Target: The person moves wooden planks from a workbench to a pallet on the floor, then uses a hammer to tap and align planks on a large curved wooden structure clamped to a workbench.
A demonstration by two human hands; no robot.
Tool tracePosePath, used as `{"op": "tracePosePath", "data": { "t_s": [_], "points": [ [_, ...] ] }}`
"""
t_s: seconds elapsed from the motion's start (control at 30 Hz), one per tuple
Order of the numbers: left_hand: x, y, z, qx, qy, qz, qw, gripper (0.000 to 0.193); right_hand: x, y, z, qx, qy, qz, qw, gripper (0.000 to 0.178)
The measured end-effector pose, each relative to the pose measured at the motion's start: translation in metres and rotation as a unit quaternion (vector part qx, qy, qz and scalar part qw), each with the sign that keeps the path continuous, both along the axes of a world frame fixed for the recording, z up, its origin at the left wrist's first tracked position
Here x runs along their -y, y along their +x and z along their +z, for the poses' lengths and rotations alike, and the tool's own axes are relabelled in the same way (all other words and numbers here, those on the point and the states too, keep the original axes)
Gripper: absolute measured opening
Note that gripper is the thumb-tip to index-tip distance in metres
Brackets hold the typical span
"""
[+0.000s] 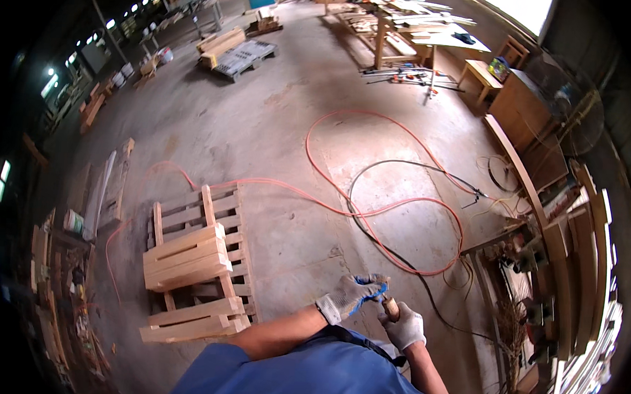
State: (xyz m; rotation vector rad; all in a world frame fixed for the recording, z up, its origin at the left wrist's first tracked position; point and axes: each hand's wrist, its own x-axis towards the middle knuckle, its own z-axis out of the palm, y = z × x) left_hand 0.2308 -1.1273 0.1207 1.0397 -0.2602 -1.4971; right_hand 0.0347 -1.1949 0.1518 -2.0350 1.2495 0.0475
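Observation:
Both my hands wear white work gloves and meet in front of my blue shirt. My left hand [353, 294] is curled around something thin and blue, which I cannot make out. Just below it, my right hand [405, 328] is closed on a short brown wooden handle [391, 307] that sticks up toward the left hand. What the handle belongs to is hidden by the gloves.
A wooden pallet with stacked slatted pieces [196, 266] lies on the concrete floor at my left. An orange hose [372, 211] and a black cable [398, 258] loop across the floor ahead. Curved wooden boards [563, 246] lean at the right. Workbenches with timber [410, 27] stand far back.

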Motion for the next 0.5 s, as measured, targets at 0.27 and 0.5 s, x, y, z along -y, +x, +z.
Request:
{"op": "tracePosePath", "data": {
  "t_s": [0.27,0.5],
  "points": [
    [0.003,0.113,0.002,-0.046,-0.037,0.062,0.996,0.041,0.071,0.124,0.004,-0.034,0.323,0.052,0.944,0.028],
    [0.048,0.217,-0.06,0.18,0.112,0.061,0.975,0.039,0.179,0.19,-0.052,0.022,0.365,-0.071,0.928,0.029]
  ]
}}
